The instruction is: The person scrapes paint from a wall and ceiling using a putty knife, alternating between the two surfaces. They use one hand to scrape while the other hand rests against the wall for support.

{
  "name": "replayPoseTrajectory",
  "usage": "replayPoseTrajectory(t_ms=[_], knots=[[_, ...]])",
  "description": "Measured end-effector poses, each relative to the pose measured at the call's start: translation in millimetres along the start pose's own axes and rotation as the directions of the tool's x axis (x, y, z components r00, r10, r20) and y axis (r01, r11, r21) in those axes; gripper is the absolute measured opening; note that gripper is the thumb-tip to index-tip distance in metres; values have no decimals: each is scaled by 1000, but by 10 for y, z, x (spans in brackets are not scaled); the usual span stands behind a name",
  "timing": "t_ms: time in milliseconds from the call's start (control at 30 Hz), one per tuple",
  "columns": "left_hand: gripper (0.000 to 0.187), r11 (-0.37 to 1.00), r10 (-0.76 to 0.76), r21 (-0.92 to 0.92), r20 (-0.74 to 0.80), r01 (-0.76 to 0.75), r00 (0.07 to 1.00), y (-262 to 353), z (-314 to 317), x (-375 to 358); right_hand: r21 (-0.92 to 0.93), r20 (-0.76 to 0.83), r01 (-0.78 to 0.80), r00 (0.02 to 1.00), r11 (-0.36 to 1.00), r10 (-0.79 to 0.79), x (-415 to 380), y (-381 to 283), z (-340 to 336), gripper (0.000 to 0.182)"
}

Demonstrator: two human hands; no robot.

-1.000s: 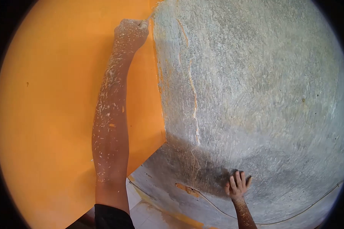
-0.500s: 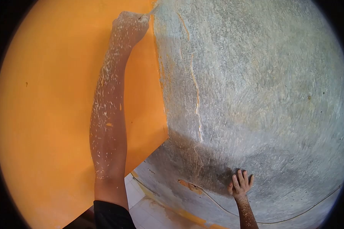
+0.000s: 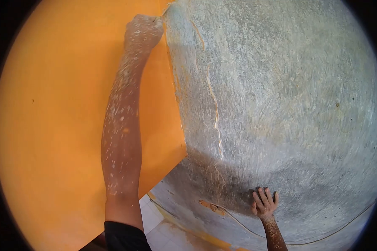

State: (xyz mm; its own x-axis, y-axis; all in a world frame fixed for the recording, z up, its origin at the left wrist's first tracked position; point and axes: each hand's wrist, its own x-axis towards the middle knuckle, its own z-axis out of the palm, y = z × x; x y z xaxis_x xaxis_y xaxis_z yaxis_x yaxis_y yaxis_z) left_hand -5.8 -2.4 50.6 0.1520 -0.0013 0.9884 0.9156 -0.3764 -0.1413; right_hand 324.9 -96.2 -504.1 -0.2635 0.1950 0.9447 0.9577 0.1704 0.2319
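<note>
Room under renovation, orange wall point(image 3: 63, 104), scraped grey wall point(image 3: 289, 104) (bare plaster)

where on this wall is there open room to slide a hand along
Bare scraped grey wall lies open above and right of the right hand, and orange wall left of the raised arm. It is tight at the corner edge by the left hand.

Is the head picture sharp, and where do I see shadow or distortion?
Head view: fisheye bends the wall and leaves black corners; a dark shadow lies on the grey above the right hand; the left hand and arm look slightly soft; the orange paint is evenly lit, no glare.
</note>
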Motion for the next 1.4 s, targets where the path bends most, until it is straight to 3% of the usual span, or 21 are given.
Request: replayPoseTrajectory(t_ms=[67,133,200,267,367,467,567,667,767,867,967,1067,1167,1367,1400], knots=[[39,988,-108,104,-48,112,993,-146,175,119,-8,30,1,1000,1000,-1,19,6,-27,34],[39,992,-18,126,118,3,993,-49,-102,130,7,-3,9,1000,1000,-9,0,30,5,34],[40,993,31,107,141,-47,990,-2,-140,213,5,-23,-4,1000,1000,4,9,4,36,34],[42,998,-11,68,31,9,999,-85,-15,196,3,-3,0,1000,1000,0,35,3,-17,34],[42,994,-31,-97,124,43,992,137,-233,82,29,-26,5,1000,1000,-4,36,34,-13,35],[42,987,44,155,-39,-38,998,-173,196,268,24,-2,-6,1000,1000,6,20,-8,-32,34],[42,970,-228,-13,282,241,932,193,-313,292,30,-11,4,1000,1000,-4,-3,39,-8,34],[42,997,-51,67,133,42,990,-50,-64,372,25,-7,-11,1000,1000,11,29,16,-11,34],[44,972,-235,77,291,222,927,216,-279,323,38,-4,-6,1000,999,6,-6,32,-30,34],[46,968,-252,45,270,249,929,303,-305,288,28,-18,-20,1000,999,20,36,3,-10,33],[46,972,-234,96,357,214,904,405,-428,272,35,-8,-3,1000,999,3,4,40,-46,33],[45,946,-323,116,292,302,900,369,-310,353,24,-23,-20,1000,1000,21,60,-2,5,33],[44,953,-303,122,334,278,893,524,-499,298,45,-26,-5,1000,999,6,25,34,-56,33],[44,975,-133,-124,351,187,927,386,-517,230,60,-32,8,999,998,-6,31,69,-62,33],[44,974,-196,-36,347,222,917,450,-482,318,68,-40,2,999,998,1,27,29,-44,33]])
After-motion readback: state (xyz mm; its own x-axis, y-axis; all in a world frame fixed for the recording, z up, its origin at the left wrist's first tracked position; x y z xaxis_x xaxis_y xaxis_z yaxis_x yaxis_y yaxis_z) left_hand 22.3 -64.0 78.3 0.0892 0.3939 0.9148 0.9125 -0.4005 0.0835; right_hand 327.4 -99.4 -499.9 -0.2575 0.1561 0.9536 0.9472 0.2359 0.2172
